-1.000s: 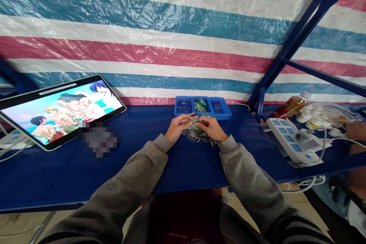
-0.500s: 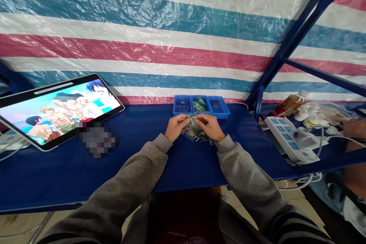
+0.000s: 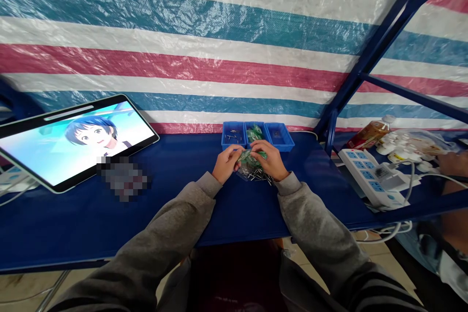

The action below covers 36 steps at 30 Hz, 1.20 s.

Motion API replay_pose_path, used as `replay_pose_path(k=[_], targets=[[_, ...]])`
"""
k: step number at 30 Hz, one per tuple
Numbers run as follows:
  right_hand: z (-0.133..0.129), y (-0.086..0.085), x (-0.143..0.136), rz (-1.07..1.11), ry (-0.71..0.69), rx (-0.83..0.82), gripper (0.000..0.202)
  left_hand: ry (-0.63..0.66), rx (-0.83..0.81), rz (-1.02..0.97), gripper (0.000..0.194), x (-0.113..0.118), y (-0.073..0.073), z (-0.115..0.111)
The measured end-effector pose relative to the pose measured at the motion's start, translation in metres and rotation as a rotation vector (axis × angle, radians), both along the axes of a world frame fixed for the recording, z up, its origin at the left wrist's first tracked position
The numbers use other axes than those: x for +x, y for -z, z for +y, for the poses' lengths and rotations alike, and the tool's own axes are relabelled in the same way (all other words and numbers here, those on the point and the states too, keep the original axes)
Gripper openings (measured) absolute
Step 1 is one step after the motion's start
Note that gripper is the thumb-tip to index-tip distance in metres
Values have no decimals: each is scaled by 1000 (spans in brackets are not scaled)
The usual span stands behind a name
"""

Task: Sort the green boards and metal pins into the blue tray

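Lighting: moderate indoor light, its source out of our view. Glare: crinkled white highlights scattered over the striped sheet [image 3: 204, 66]; a softer sheen on the blue table [image 3: 175, 156]. Brightest item: the lit tablet screen [image 3: 84, 141]. Shadow: deep below the table's near edge. Sharpness: fair on the sheet; we find the far-right edge smeared, perhaps by motion. Distortion: wide-angle stretching towards the sides. One pixelated patch [image 3: 125, 179], beside the screen.

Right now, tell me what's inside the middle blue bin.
The middle blue bin holds crumpled green-and-clear packets. The right hand covers part of its near side, and anything beneath the packets is hidden.
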State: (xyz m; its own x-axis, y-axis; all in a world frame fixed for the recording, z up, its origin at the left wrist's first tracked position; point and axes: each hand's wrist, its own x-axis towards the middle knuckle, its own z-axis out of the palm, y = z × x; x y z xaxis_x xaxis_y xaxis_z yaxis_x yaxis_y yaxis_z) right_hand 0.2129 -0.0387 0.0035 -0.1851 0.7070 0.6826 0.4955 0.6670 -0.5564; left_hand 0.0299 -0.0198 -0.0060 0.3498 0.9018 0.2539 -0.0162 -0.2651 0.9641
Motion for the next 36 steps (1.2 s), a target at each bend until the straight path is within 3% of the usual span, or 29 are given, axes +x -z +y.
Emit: replay_pose_path(k=[3, 6, 10, 15, 18, 21, 26, 30, 36], targets=[[0, 1, -1, -8, 37, -25, 19, -126, 201, 85, 47, -2, -2, 1], [0, 3, -2, -5, 50, -4, 21, -93, 307, 132, 39, -3, -3, 0], [-2, 4, -3, 37, 62, 1, 19, 36, 171, 96, 37, -1, -2, -2], [-6, -1, -3, 21, -2, 35, 24, 47, 11, -58, 49, -1, -5, -2], [-5, -2, -3, -40, -76, 78, 24, 26, -20, -87, 48, -2, -7, -1], [-3, 1, -4, -38, -57, 74, 19, 45, -16, -87, 43, -2, -6, 0], [-2, 2, -5, 119, 45, -71, 11, 28, 127, 4, 46, -3, -2, 2], [-3, 0, -7, 305, -20, -274, 14, -106, 285, 129, 39, -3, -2, 4], [-3, 3, -9, 421, -81, -369, 30, -43, 109, -18, 45, -1, 1, 5]])
